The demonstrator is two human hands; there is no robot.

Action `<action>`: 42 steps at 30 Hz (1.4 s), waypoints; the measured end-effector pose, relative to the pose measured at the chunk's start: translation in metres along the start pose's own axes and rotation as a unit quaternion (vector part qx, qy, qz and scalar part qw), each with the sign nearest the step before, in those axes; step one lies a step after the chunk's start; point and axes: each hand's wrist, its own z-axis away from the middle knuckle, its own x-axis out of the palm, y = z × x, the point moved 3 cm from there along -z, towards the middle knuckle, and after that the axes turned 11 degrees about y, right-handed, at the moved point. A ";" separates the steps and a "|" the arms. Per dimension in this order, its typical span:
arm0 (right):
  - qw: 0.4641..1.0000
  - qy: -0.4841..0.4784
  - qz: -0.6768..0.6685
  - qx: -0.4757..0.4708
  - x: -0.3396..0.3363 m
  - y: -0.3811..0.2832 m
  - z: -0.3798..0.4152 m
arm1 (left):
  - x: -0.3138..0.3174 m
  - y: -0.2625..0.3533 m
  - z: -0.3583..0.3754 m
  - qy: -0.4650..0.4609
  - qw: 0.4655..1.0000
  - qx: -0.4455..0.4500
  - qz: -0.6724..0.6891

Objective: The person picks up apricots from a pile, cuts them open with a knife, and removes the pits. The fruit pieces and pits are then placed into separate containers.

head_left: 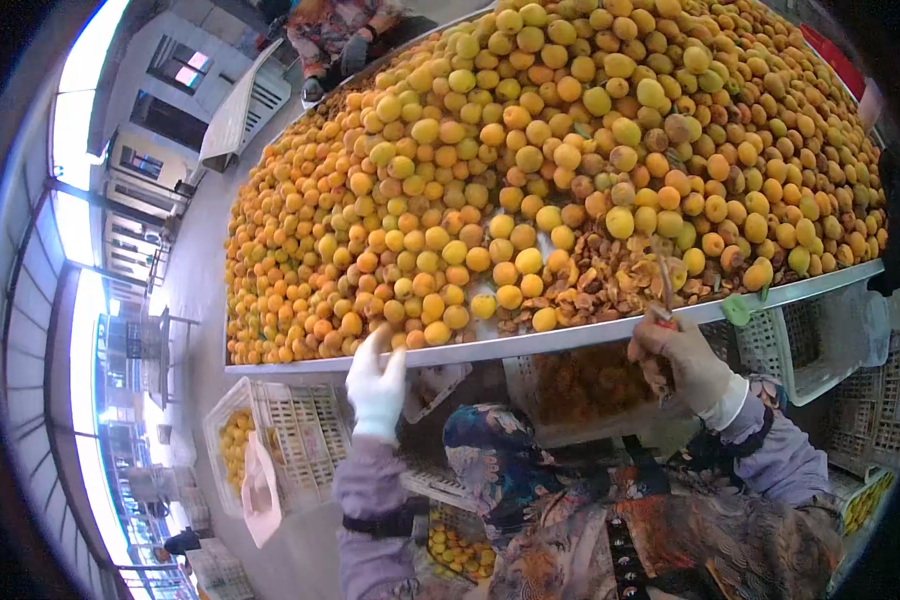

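Observation:
My left hand, in a white glove, is at the table's metal rim with its fingers apart. Its fingertips are close to the nearest apricots, and I see nothing held in it. My right hand, in a stained glove, is closed around a small knife whose thin blade points up over the table. Just beyond the blade lies a heap of split, brownish apricot pieces. Whole yellow and orange apricots are piled high across the tabletop.
Below the rim stands a crate of apricot pieces. White plastic crates flank me on the left, with a pink cloth-like item on one. Another crate is at right. A co-worker's gloved hand shows across the table.

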 end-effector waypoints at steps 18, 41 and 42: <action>0.999 -0.021 0.018 0.034 0.023 -0.008 -0.030 | 0.167 0.082 -0.029 -0.047 0.988 0.146 0.026; 0.999 -0.002 0.036 0.040 0.012 0.012 -0.039 | 0.153 0.004 -0.099 -0.113 0.952 -0.086 -0.271; 0.999 -0.002 0.035 0.037 0.011 0.011 -0.039 | 0.151 0.007 -0.100 -0.091 0.960 -0.102 -0.243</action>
